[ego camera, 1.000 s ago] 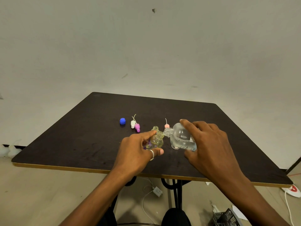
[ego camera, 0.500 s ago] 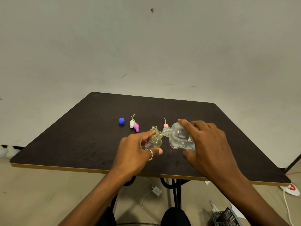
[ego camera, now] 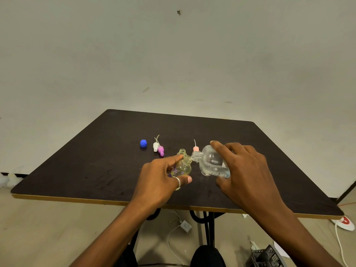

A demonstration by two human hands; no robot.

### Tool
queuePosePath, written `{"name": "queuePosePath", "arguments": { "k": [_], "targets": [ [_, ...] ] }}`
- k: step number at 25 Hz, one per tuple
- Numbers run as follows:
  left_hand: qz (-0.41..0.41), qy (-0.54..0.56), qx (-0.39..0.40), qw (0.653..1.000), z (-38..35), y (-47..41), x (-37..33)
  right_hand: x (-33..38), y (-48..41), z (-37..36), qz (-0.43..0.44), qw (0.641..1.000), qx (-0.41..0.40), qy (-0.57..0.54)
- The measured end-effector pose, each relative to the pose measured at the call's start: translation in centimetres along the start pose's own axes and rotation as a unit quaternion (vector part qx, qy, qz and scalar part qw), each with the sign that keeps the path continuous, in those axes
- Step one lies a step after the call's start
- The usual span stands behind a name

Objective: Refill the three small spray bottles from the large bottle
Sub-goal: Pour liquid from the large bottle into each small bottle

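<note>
Left hand (ego camera: 163, 178): fingers curled round a small spray bottle (ego camera: 184, 167), uncapped, yellowish-clear; forefinger laid along the neck, thumb under the base side, ring on one finger. Bottle stands on or just above the counter (ego camera: 96, 170); contact cannot be told.

Right hand (ego camera: 244, 174): wrapped over the large bottle (ego camera: 212, 162), clear, tipped nearly level, its threaded mouth touching or just beside the small bottle's mouth, toward the left hand.

Second small spray bottle (ego camera: 182, 151): open neck visible just beyond the left forefinger. A third is not clearly seen; a purple patch shows behind the left fingers, identity uncertain.

Beyond both hands, on the counter: pink pump head (ego camera: 195, 148) with dip tube, just past the large bottle's mouth; white pump head (ego camera: 155, 146) and purple pump head (ego camera: 161, 150), touching, beyond the left hand; blue cap (ego camera: 143, 143) further left of these.

Change against the last second: almost none. Both hands hold the same grips, mouths stay aligned, tilt is unchanged; no stream can be made out.

Judgement: pour into this bottle is under way or about to run; fill level looks low; recapping not begun.
</note>
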State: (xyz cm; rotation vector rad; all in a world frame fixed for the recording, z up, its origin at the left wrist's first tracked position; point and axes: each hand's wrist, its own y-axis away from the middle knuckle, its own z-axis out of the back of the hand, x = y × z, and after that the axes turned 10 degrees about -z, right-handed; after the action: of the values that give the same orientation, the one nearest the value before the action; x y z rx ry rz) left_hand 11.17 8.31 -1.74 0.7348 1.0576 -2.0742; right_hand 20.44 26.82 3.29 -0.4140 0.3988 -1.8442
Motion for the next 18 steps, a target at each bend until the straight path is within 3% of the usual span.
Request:
{"name": "queuePosePath", "arguments": {
  "k": [18],
  "targets": [
    [0.009, 0.009, 0.006, 1.000, -0.13, -0.08, 0.07, -0.11, 0.06, 0.03, 0.001, 1.000, 0.009, -0.004]
  ]
}}
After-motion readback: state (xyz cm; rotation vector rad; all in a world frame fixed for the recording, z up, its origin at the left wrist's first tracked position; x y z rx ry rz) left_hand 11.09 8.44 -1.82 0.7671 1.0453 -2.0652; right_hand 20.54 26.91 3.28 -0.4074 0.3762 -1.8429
